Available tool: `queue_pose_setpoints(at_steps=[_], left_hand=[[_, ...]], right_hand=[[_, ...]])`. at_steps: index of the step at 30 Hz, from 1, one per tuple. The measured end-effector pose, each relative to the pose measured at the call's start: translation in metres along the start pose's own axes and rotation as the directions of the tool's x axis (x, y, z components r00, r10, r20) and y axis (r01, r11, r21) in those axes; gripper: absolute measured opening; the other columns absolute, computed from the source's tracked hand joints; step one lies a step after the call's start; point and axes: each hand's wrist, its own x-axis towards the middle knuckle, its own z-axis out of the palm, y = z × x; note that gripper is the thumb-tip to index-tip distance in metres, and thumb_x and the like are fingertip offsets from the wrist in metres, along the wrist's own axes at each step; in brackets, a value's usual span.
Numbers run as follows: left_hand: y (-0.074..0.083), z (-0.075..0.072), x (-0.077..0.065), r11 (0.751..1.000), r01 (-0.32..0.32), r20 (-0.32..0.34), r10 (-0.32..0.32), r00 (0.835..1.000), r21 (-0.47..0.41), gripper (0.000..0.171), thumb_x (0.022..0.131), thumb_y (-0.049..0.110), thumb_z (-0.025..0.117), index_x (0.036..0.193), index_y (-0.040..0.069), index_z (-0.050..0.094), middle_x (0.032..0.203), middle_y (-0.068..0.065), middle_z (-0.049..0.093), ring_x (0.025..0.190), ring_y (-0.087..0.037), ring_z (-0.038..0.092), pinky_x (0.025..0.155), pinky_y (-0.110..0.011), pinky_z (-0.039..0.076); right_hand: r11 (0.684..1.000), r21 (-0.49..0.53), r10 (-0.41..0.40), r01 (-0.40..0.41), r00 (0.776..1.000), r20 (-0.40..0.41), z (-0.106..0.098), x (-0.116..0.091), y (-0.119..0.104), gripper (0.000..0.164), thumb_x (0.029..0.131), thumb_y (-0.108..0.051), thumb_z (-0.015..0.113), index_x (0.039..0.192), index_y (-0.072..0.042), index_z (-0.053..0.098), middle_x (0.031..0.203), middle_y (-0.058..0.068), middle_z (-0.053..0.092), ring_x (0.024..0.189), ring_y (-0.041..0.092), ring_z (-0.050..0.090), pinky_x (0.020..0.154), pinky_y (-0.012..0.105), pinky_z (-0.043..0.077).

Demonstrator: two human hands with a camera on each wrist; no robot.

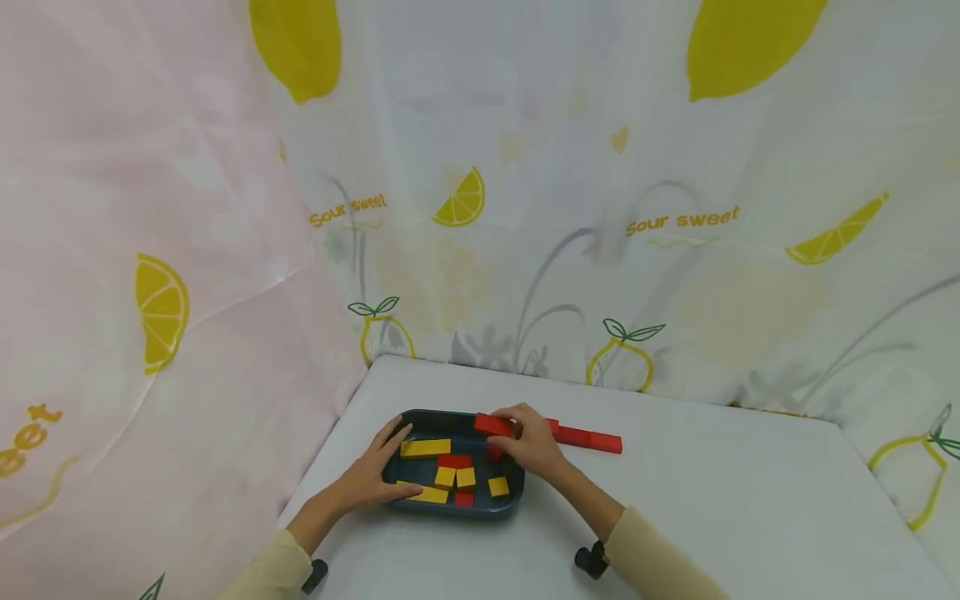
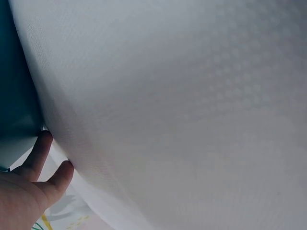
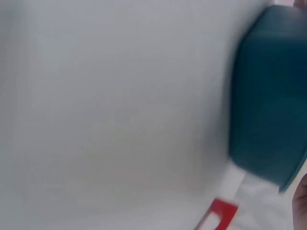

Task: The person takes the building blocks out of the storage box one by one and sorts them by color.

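Observation:
A dark teal tray (image 1: 480, 510) holds yellow and red blocks, among them a long yellow block (image 1: 425, 448) and a small yellow block (image 1: 498, 486). My right hand (image 1: 534, 442) pinches a red block (image 1: 491, 424) over the tray's far right part. Another red block (image 1: 495, 450) shows just below it, partly hidden by the fingers. At the tray's left end my left hand (image 1: 367, 477) rests with fingers spread, its thumb reaching over the near side. In the left wrist view, two fingers (image 2: 60, 179) lie beside the tray's wall (image 2: 17, 91).
Red blocks (image 1: 592, 439) lie in a row on the white tabletop (image 1: 712, 500), right of the tray and partly behind my right hand. A curtain (image 1: 510, 275) printed with lemons hangs behind the table and along its left side.

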Motion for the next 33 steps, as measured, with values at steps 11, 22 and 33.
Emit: queue_pose_setpoints(at_steps=[11, 22, 33], left_hand=[[0.005, -0.004, 0.004, 1.0, 0.005, -0.012, -0.005, 1.0, 0.003, 0.106, 0.076, 0.062, 0.075, 0.159, 0.023, 0.023, 0.167, -0.005, 0.006, 0.143, -0.038, 0.032, 0.106, -0.07, 0.034], [0.003, -0.002, -0.002, 1.0, 0.008, 0.016, -0.008, 1.0, -0.002, 0.106, 0.077, 0.059, 0.076, 0.159, 0.021, 0.022, 0.167, -0.007, 0.006, 0.145, -0.04, 0.03, 0.107, -0.07, 0.033], [0.006, -0.003, 0.001, 1.0, 0.005, 0.007, -0.005, 1.0, 0.002, 0.106, 0.078, 0.06, 0.074, 0.159, 0.02, 0.02, 0.167, -0.008, 0.004, 0.145, -0.041, 0.028, 0.109, -0.068, 0.033]], right_hand=[[0.991, -0.136, 0.011, -0.013, 1.0, -0.018, -0.077, -0.009, 0.043, 0.034, 0.078, -0.01, 0.083, 0.11, -0.009, 0.072, 0.104, 0.008, 0.065, 0.077, 0.014, 0.053, 0.066, 0.022, 0.048], [0.945, -0.21, 0.258, -0.252, 0.966, 0.0, -0.127, -0.035, 0.096, 0.035, 0.085, -0.014, 0.077, 0.117, -0.003, 0.069, 0.112, 0.016, 0.061, 0.087, 0.021, 0.055, 0.068, 0.023, 0.05], [0.895, -0.247, 0.381, -0.371, 0.925, -0.007, -0.166, -0.05, 0.13, 0.04, 0.087, -0.014, 0.073, 0.123, 0.0, 0.064, 0.121, 0.024, 0.061, 0.108, 0.037, 0.054, 0.08, 0.042, 0.057]])
